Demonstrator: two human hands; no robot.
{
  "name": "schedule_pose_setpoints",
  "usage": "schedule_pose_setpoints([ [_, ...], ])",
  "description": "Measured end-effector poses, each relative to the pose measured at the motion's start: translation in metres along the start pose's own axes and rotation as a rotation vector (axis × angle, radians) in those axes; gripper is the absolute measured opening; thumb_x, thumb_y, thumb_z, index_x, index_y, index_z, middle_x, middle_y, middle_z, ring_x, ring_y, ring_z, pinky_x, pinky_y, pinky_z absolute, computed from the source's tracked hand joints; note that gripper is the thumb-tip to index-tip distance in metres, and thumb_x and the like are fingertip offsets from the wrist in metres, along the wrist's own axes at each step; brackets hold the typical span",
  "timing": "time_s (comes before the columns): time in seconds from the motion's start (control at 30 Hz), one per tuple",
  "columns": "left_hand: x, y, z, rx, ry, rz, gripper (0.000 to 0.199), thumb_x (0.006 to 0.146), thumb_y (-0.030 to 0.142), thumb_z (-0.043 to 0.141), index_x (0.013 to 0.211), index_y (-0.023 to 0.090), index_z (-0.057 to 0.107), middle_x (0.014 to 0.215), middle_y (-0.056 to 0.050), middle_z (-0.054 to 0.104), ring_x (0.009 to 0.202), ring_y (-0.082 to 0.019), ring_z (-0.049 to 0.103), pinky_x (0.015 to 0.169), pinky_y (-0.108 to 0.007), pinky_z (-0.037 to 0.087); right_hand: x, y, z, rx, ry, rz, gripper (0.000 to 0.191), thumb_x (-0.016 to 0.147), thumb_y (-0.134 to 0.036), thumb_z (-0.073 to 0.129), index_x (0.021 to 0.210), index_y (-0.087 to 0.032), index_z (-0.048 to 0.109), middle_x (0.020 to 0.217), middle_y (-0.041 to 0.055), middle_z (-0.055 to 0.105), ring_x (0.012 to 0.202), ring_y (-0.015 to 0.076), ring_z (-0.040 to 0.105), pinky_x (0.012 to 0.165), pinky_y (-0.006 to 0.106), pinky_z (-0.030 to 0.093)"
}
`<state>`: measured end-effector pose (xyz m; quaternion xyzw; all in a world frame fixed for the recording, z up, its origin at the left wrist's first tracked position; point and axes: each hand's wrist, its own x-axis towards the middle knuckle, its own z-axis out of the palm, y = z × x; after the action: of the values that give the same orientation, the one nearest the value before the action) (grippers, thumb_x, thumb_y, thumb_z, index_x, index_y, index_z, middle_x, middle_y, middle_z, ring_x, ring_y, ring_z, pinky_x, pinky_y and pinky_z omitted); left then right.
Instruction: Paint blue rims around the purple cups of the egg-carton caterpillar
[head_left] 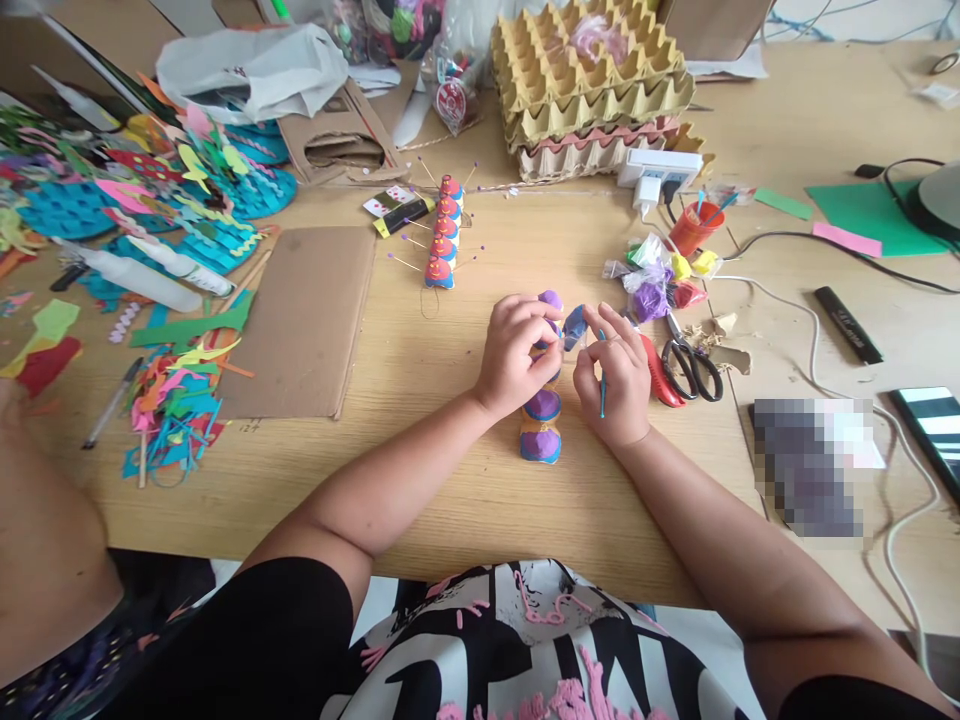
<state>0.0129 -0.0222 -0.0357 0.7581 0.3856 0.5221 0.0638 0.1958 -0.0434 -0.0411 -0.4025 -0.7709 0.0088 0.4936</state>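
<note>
A strip of egg-carton cups, painted purple, blue and orange, lies lengthwise on the table in front of me. My left hand is over its upper part, thumb and fingers pinched together. Whatever sits in that pinch is too small to make out, and the hand hides some cups. To the right of the strip, my right hand is closed around a thin blue stick, held roughly upright. A dark blue lump, perhaps in clear wrap, is by my right fingertips between the two hands.
A finished-looking red and blue cup strip with pins stands further back. Scissors, wrapped clay packs and an orange cup lie right. Cardboard and paper scraps are left; egg trays are behind. Another person's arm is left.
</note>
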Motion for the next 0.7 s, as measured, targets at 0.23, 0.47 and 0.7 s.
schedule_pose_setpoints([
  [0.23,-0.002,-0.01,0.003,-0.336,-0.03,-0.314,0.032,0.107,0.054,0.055,0.092,0.025,0.056,0.101,-0.005,0.075,0.099,-0.02,0.072,0.095,-0.037,0.057,0.003,0.007,0.0,0.082,0.01,0.031,0.033,0.096,-0.048,0.077,0.117,-0.028,0.061,0.158,0.015,0.065,0.152,0.0385,0.059,0.124,0.071,0.048],
  [0.47,-0.001,-0.003,0.001,-0.568,-0.171,-0.395,0.052,0.098,0.073,0.062,0.084,0.023,0.058,0.085,-0.002,0.068,0.079,-0.018,0.064,0.078,-0.034,0.053,0.003,0.012,0.002,0.079,-0.021,0.018,0.059,0.095,-0.05,0.079,0.145,-0.03,0.055,0.153,0.0164,0.066,0.143,0.0387,0.064,0.12,0.064,0.052],
  [0.7,0.002,-0.004,-0.002,-0.722,-0.08,-0.497,0.04,0.093,0.059,0.076,0.083,0.021,0.068,0.085,-0.001,0.071,0.083,-0.016,0.065,0.082,-0.031,0.052,0.003,0.011,0.001,0.06,-0.095,0.031,0.057,0.098,-0.055,0.073,0.144,-0.025,0.059,0.121,0.0136,0.074,0.111,0.0332,0.07,0.095,0.053,0.061],
])
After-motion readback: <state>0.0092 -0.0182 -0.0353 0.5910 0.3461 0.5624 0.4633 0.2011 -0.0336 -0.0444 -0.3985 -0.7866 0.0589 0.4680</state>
